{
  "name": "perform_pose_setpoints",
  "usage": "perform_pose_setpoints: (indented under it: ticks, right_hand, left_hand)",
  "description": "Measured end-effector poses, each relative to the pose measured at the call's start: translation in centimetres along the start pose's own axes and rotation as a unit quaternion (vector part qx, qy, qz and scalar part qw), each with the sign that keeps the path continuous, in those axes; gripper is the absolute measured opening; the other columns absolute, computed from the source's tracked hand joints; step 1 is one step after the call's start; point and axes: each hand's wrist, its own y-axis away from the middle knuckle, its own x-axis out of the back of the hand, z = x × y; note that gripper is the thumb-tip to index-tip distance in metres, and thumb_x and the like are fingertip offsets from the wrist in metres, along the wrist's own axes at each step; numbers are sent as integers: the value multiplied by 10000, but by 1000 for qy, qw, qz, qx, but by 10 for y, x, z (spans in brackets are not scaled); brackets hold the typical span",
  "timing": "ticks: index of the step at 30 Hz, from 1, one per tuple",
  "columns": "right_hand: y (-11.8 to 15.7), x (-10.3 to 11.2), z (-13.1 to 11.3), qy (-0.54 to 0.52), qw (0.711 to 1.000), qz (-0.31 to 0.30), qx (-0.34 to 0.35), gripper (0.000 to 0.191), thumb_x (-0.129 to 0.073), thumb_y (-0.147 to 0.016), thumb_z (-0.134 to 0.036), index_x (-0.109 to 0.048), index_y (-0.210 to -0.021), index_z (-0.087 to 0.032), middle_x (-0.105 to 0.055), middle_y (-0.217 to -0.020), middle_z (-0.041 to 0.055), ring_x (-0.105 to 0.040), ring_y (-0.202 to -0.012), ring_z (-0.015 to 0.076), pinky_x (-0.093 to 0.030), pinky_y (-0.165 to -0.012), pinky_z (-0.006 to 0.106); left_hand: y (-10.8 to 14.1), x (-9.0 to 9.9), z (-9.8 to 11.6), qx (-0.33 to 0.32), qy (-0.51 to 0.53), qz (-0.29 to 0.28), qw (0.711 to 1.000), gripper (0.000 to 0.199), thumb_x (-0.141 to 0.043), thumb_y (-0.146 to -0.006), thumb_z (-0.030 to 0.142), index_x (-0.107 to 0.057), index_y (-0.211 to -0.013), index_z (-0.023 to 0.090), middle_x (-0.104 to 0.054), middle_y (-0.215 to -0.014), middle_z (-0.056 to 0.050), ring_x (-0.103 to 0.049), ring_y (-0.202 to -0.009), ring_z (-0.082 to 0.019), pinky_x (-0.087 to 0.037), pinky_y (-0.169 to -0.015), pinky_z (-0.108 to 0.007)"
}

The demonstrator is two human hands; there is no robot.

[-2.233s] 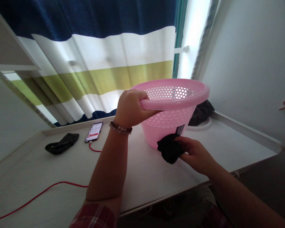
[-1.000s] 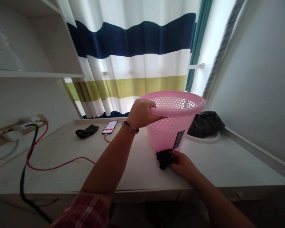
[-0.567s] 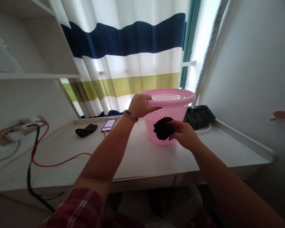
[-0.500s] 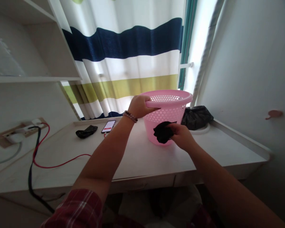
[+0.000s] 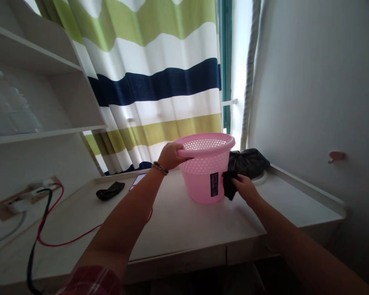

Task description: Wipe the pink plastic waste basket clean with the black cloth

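A pink plastic basket (image 5: 199, 180) with a perforated upper wall and a dark label stands upright on the white desk (image 5: 184, 229). My left hand (image 5: 171, 155) grips its rim at the left, thumb over the edge and fingers below. At the basket's right side, my right hand (image 5: 245, 188) pinches a crumpled black cloth (image 5: 229, 184), which is beside the lower wall.
A black plastic bag (image 5: 249, 162) lies behind at the right on a white round object. At the left are a small black bag (image 5: 110, 191), a phone (image 5: 137, 181) partly behind my left arm, a red cable and wall sockets (image 5: 24, 198). Shelves hang upper left.
My right hand has moved the black cloth from the basket's front to its right side, uncovering the label. The camera view has tilted up. My left hand keeps its grip on the rim.
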Motion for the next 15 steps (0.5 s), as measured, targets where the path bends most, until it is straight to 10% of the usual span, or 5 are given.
perform_pose_setpoints:
  ticks: [7,15]
  right_hand:
    - [-44,32,28,76,995,63,34,219,-581,-704,-313,-629,-840,-148,-655,-767,58,-599,-729,222,-489,-686,352]
    - [-33,9,-5,76,973,-86,201,711,-610,-748,-261,-330,-1399,-207,-421,-1408,69,-396,-1279,233,-287,-1075,397]
  left_hand:
    - [-7,-12,-37,94,66,68,991,453,-699,-554,569,-494,-585,167,-444,-573,21,-364,-576,-101,-275,-530,-236]
    - [-17,-18,-88,248,158,116,949,571,-474,-716,688,-312,-513,180,-286,-467,41,-243,-491,-72,-187,-473,-254]
